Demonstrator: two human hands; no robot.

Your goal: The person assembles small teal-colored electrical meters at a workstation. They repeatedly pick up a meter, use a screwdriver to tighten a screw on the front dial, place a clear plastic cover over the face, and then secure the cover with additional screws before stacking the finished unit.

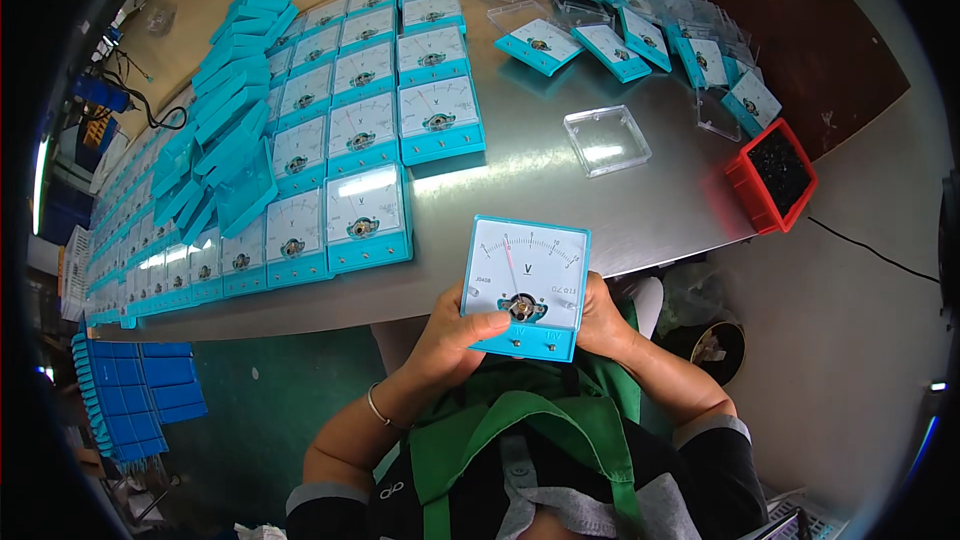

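Observation:
Between both hands I hold a square analog voltmeter [528, 275] over the front edge of the table. It has a white dial, a thin red needle and a turquoise base with small metal terminals along the lower strip. My left hand [455, 332] grips its left side, the thumb lying across the front by the needle pivot. My right hand [603, 320] is closed round the right edge, its fingertips hidden behind the meter. On the tabletop beyond lies a clear plastic cover [607, 141], apart from both hands.
Rows of finished-looking voltmeters [365, 205] fill the table's left, with turquoise empty housings [245, 185] heaped on them. More meters [540, 45] and clear covers lie at the far right. A red bin [745, 190] of small dark parts stands at the right edge. Blue bins [125, 380] are below left.

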